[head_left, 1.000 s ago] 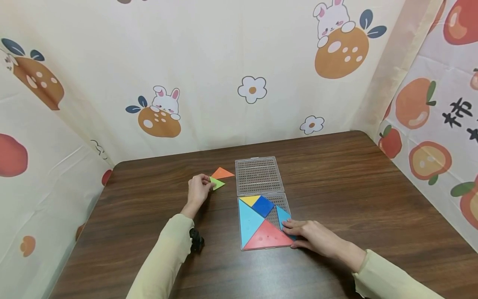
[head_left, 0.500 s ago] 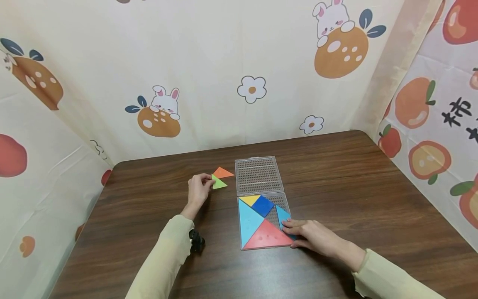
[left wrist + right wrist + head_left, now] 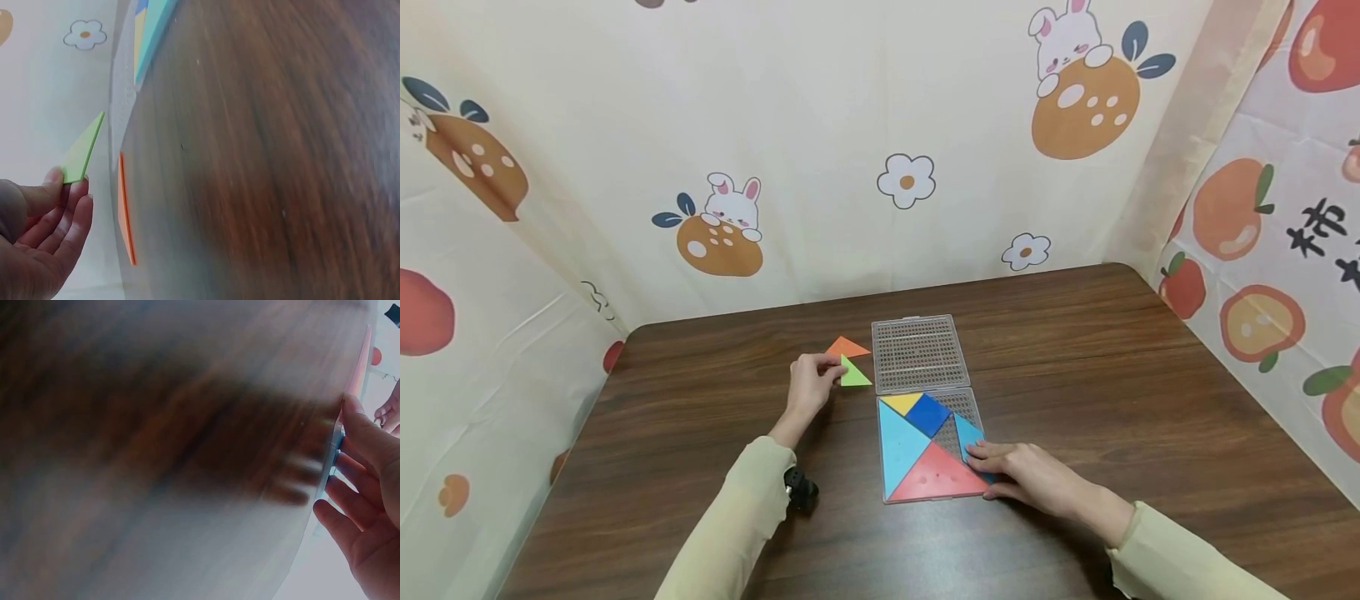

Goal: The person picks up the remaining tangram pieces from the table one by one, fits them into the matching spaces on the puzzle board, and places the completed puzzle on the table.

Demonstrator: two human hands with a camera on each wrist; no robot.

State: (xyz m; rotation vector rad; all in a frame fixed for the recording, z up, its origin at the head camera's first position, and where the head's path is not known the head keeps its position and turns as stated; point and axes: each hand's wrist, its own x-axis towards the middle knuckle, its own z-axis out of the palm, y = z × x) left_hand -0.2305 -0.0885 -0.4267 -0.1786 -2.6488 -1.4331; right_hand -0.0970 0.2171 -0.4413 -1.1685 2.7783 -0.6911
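Observation:
My left hand pinches a light green triangular tangram piece between thumb and fingertips. In the left wrist view that piece is raised off the table, left of the shallow tray. Extended fingers of my right hand rest on a blue parallelogram piece at the tray's right side, partly covering it. Its thumb touches the near right corner. Inside the clear tray lie a yellow triangle, a dark blue square, a light blue triangle and a red triangle.
An orange triangle lies on the table behind my left hand. The tray's perforated lid lies folded back beyond it. Brown wood tabletop surrounds the case, with printed curtains behind.
My left hand has lifted the green triangle from beside the orange one and carried it right, towards the tray. My right hand stays in place on the blue parallelogram.

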